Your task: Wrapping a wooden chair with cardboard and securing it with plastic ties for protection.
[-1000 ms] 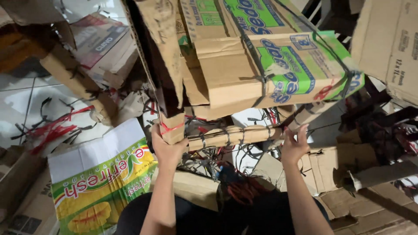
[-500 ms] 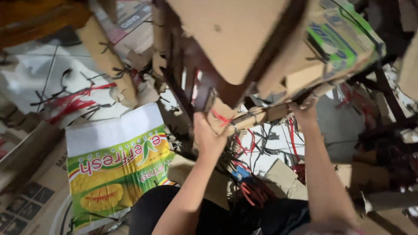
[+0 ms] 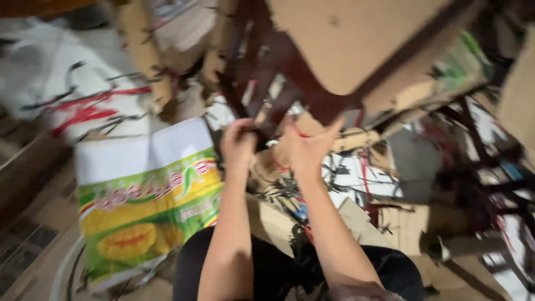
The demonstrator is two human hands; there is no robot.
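A big bundle of flattened cardboard boxes (image 3: 334,50), tied with dark straps, is tipped up in front of me. My left hand (image 3: 238,146) grips its lower edge at a dark strap. My right hand (image 3: 306,150) sits close beside the left, thumb up, holding the bundle's lower corner where a red tie runs. A rolled piece of cardboard (image 3: 359,138) sticks out to the right under the bundle. The view is blurred by motion.
A flattened white, green and yellow printed box (image 3: 145,206) lies on the floor at left. Loose red and black straps (image 3: 83,108) lie on the pale floor behind it. More straps (image 3: 345,178) and cardboard pieces (image 3: 412,223) lie at right. My dark-clothed legs (image 3: 267,267) are below.
My right hand has moved left along the bundle's lower edge until it is next to my left hand. The bundle has tipped further over, and the view has swung left.
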